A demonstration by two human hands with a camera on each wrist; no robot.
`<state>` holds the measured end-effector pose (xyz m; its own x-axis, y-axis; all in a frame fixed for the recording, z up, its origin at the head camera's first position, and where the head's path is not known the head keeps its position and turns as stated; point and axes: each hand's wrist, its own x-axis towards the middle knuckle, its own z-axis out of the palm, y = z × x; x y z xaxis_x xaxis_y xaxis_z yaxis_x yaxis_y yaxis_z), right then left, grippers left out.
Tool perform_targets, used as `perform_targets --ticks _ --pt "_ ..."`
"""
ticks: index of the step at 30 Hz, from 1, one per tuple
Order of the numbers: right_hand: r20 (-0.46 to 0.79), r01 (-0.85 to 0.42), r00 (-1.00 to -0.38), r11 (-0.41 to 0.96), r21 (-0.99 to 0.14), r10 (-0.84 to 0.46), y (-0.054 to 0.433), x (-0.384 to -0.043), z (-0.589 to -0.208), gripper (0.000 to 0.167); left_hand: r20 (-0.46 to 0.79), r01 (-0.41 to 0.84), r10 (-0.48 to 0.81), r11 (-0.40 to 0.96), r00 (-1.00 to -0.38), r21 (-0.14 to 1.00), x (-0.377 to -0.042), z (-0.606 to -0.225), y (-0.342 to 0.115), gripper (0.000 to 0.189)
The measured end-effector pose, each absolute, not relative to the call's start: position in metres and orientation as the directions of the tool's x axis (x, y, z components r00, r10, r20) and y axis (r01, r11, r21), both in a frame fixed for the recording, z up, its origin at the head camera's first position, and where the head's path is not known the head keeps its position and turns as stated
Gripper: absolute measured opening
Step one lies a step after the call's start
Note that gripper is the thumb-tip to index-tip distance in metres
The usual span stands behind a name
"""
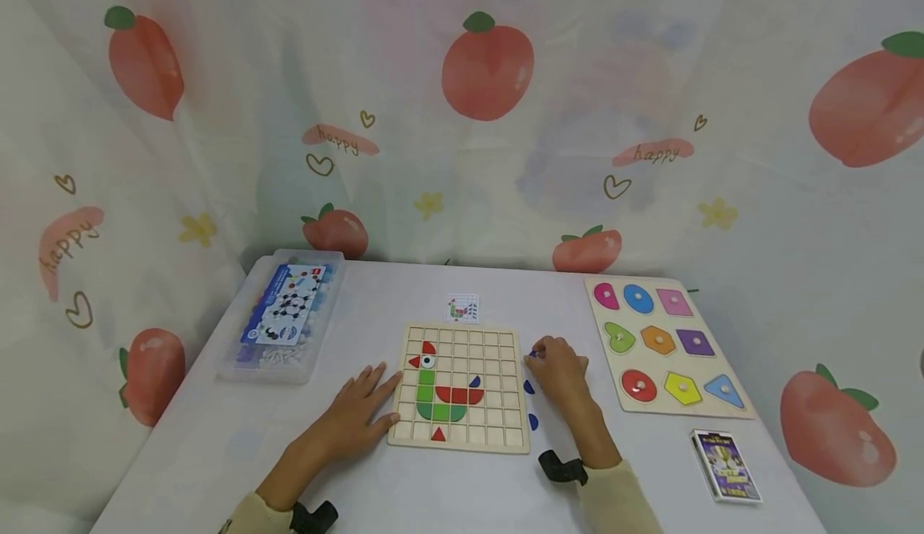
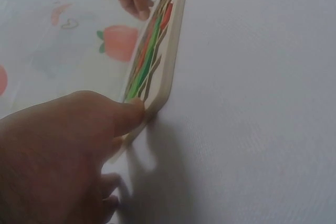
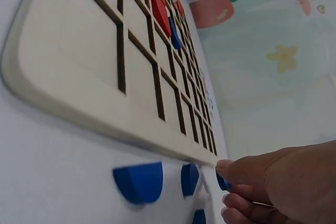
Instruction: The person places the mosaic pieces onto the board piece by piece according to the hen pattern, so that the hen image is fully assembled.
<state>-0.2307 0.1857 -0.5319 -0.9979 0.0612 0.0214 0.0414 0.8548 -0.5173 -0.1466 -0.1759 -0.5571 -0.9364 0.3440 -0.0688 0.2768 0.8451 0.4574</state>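
Observation:
A wooden grid board (image 1: 498, 430) lies on the white table, with green, red and blue pieces set in its cells in a bird shape. My left hand (image 1: 354, 412) is at the board's left side, fingers spread, and its thumb (image 2: 128, 116) touches the edge. Just off the right edge, my right hand (image 1: 561, 370) pinches a small blue piece (image 3: 222, 181) between thumb and fingers; part of it is hidden. Loose blue pieces with a curved side lie near that hand, among them a larger one (image 3: 139, 182) and a smaller one (image 3: 189, 179).
Behind the board lies a small picture card (image 1: 463, 308) with a bird pattern. A clear plastic case (image 1: 281, 317) stands at left. To the right are a shape puzzle board (image 1: 650, 398) and a card pack (image 1: 725, 466). A printed curtain (image 1: 491, 189) hangs behind the table.

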Motion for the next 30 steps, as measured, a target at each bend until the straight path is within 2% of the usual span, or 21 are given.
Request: perform_targets --ticks 13,24,30 --pt "0.032 -0.074 -0.997 0.814 -0.576 -0.068 0.140 -0.219 -0.535 0.020 -0.058 0.288 0.354 0.836 -0.933 0.468 -0.146 -0.555 -0.176 0.068" --pt "-0.009 -0.057 -0.997 0.801 -0.596 -0.078 0.134 -0.219 -0.532 0.020 -0.056 0.282 0.349 0.832 -0.935 0.478 -0.143 -0.552 -0.174 0.067" --pt "0.017 -0.078 -0.996 0.816 -0.572 -0.083 0.132 -0.217 -0.528 0.012 -0.063 0.280 0.347 0.840 -0.936 0.465 -0.144 -0.553 -0.175 0.068"
